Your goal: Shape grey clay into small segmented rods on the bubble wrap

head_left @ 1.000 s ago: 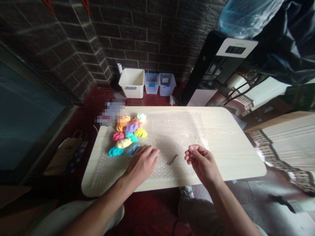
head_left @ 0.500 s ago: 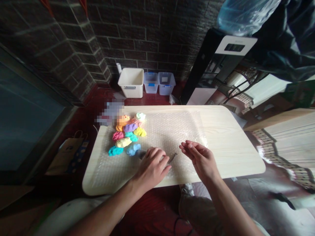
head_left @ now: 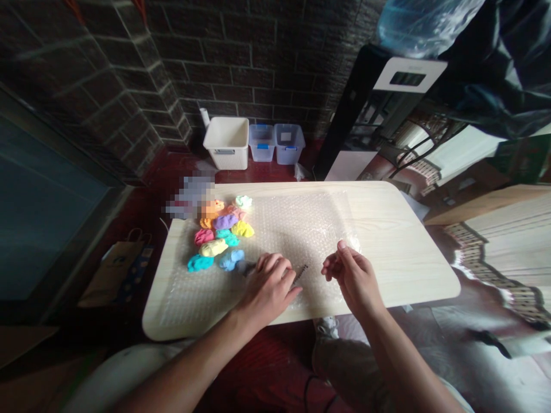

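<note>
My left hand (head_left: 272, 282) rests palm down on the bubble wrap (head_left: 288, 212), its fingers curled under; what they grip is hidden. A dark, thin, beaded-looking strip (head_left: 302, 272) sticks out on its thumb side. Past its fingers on the other side lies a dark grey lump (head_left: 244, 267), partly covered. My right hand (head_left: 352, 278) is raised over the right part of the wrap, fingers curled in and thumb close to them; nothing I can make out shows between them. Left of my left hand, several soft clay-like lumps lie grouped, among them a blue one (head_left: 231, 260) and a yellow one (head_left: 243, 229).
The bubble wrap covers much of a pale wooden table (head_left: 400, 241). A white bin (head_left: 227, 143) and two clear boxes (head_left: 289, 144) stand on the floor by the brick wall. Behind the table at right is a water dispenser (head_left: 353, 115). A paper bag (head_left: 112, 269) is at left.
My right hand has shifted slightly right, its thumb now raised and its fingers curled in more. My left hand stays in about the same place. The whole view has shifted a little.
</note>
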{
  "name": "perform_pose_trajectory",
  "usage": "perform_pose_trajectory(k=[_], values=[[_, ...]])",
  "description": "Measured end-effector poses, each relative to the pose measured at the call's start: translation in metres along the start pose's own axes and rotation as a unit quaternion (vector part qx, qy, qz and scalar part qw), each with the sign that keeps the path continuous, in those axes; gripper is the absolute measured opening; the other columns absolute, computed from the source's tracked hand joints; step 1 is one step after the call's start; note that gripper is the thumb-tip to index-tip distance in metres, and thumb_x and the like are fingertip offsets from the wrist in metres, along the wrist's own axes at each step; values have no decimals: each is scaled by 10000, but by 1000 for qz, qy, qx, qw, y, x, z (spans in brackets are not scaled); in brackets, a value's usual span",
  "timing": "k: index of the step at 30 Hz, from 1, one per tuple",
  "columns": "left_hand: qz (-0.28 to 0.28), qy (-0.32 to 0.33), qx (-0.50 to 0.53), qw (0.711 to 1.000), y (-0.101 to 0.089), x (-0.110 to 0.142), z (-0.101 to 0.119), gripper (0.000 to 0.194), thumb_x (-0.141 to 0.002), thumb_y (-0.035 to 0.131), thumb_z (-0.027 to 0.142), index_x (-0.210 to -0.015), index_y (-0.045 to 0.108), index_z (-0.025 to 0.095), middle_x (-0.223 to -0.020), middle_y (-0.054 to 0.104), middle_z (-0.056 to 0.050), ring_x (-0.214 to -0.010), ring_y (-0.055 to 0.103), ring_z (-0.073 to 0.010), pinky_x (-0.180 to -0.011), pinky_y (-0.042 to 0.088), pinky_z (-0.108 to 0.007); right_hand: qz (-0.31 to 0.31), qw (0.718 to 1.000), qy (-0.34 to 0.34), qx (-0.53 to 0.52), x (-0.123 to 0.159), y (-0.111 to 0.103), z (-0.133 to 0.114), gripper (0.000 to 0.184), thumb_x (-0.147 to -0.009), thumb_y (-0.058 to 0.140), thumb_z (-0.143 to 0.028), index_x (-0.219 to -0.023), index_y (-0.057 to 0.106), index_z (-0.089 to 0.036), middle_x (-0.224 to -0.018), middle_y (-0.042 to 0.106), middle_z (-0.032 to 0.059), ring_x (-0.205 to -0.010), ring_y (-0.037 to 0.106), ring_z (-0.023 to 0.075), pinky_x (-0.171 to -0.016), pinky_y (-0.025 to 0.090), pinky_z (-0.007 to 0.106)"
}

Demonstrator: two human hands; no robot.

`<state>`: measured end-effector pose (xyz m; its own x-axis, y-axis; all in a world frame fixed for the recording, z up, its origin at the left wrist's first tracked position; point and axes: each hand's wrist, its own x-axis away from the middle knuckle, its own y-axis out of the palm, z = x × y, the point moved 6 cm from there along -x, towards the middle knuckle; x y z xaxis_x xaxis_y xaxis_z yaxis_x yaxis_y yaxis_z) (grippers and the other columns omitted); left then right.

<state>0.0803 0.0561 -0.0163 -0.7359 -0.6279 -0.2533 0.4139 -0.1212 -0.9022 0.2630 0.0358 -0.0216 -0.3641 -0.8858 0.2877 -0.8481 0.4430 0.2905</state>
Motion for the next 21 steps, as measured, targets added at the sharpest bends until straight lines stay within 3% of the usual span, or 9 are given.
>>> perform_pose_trajectory(k=[5, 11, 16, 21], values=[[10, -9, 0, 1000, 6, -4, -1, 115, -905, 758, 261, -897, 686, 171, -1024, 673, -94, -1061, 579, -307, -913, 485, -499, -17, 999, -19, 32, 0, 0, -1, 300, -736, 945, -393, -762, 768, -152, -762, 779, 59, -592, 678, 138, -524, 496, 241], [30, -26, 28, 999, 5, -5, -1, 83, -916, 674, 145, -837, 683, 170, -976, 684, -88, -1037, 593, -289, -915, 495, -486, -7, 1000, 6, 24, 1, -2, 3, 337, -758, 924, -426, -877, 802, -135, -861, 834, 122, -610, 735, 182, -534, 537, 278], [60, -43, 70, 995, -4, -6, -2, 77, -893, 672, 124, -833, 671, 173, -913, 694, -74, -996, 614, -279, -902, 505, -468, -17, 1000, 1, 7, -1, -3, 2, 355, -804, 891, -446, -954, 798, -137, -900, 839, 127, -657, 756, 184, -564, 555, 265], [114, -52, 134, 983, -22, -2, -9, 118, -872, 676, 90, -835, 636, 194, -864, 690, -58, -945, 634, -260, -855, 521, -411, -25, 999, -28, 19, -3, -6, 0, 265, -796, 907, -384, -900, 810, -160, -884, 831, 96, -656, 729, 152, -573, 547, 241]])
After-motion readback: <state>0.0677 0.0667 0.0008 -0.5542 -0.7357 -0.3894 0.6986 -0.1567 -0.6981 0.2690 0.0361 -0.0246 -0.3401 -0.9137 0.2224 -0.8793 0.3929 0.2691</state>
